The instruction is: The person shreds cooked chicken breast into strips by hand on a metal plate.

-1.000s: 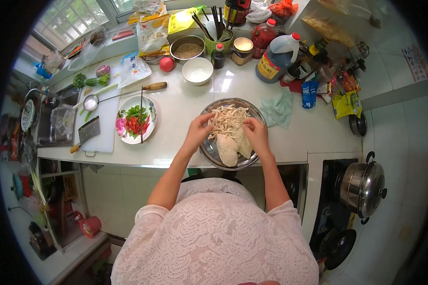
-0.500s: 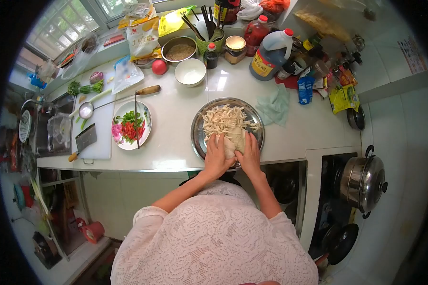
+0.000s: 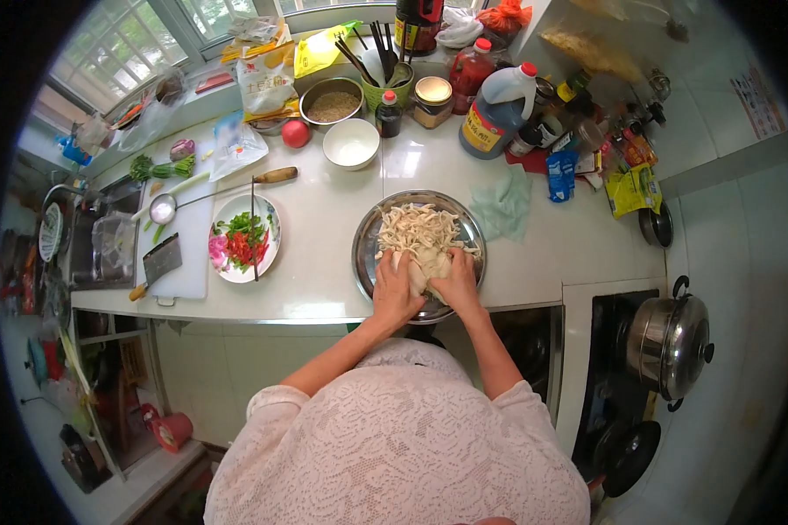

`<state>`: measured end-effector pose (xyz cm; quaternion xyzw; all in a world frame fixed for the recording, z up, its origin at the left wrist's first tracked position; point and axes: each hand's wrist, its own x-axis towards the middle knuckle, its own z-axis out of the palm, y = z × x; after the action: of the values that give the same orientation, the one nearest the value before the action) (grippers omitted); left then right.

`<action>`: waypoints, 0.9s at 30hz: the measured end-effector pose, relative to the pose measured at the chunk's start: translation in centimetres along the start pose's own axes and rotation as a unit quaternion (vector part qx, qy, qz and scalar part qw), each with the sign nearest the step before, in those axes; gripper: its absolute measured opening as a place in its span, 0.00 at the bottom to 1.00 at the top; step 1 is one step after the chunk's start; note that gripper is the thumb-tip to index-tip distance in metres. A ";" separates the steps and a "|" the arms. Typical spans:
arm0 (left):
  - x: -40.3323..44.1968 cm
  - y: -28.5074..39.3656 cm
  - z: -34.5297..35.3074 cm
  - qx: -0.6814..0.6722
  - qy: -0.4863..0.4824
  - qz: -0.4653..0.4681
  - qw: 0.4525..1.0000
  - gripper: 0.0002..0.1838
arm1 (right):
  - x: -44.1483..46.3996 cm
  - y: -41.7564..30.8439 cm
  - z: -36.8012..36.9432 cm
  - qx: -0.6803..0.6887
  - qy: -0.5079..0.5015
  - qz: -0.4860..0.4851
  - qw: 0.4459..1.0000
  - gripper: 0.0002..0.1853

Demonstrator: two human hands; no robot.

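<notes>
A round steel tray rests at the counter's front edge. Pale shredded meat is heaped in its far part, with larger whole pieces of pale meat nearer me. My left hand grips the left side of these pieces, and my right hand grips their right side. The fingers of both hands are curled over the meat, partly covering it. To the left stands a flowered plate of cut red and green peppers, with chopsticks laid across it.
A ladle and a cleaver lie on the white cutting board at left. Behind the tray are a white bowl and a blue jug. A green cloth lies to its right, a steel pot beyond.
Both hands have come down from the sides of the shredded meat onto the whole pieces nearer me, and taken hold of them. The view has shifted slightly.
</notes>
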<state>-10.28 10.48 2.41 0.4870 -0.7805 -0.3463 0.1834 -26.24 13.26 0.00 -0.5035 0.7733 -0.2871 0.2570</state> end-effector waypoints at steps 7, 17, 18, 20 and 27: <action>0.7 -4.1 -0.1 -0.035 0.014 -0.039 0.999 0.39 | 1.4 2.3 0.1 0.023 -0.012 -0.021 0.999 0.27; 1.4 -6.4 -2.3 -0.437 -0.021 -0.192 0.878 0.30 | 1.1 2.3 -4.9 0.043 -0.025 0.094 0.994 0.20; 1.4 -6.5 -2.0 -0.423 -0.025 -0.173 0.889 0.32 | 1.0 2.6 -5.3 0.063 -0.030 0.103 0.992 0.20; 1.0 -6.0 -1.0 -0.283 -0.009 -0.111 0.953 0.34 | 0.9 3.0 -4.3 0.066 -0.039 0.088 0.993 0.21; 1.7 -5.0 -1.8 -0.119 -0.027 -0.026 0.992 0.40 | 0.7 2.8 -3.2 0.003 0.017 0.020 1.000 0.22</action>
<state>-6.77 6.85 -0.06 0.4728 -0.7254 -0.4543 0.2096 -30.42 14.15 0.19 -0.4826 0.7863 -0.2928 0.2511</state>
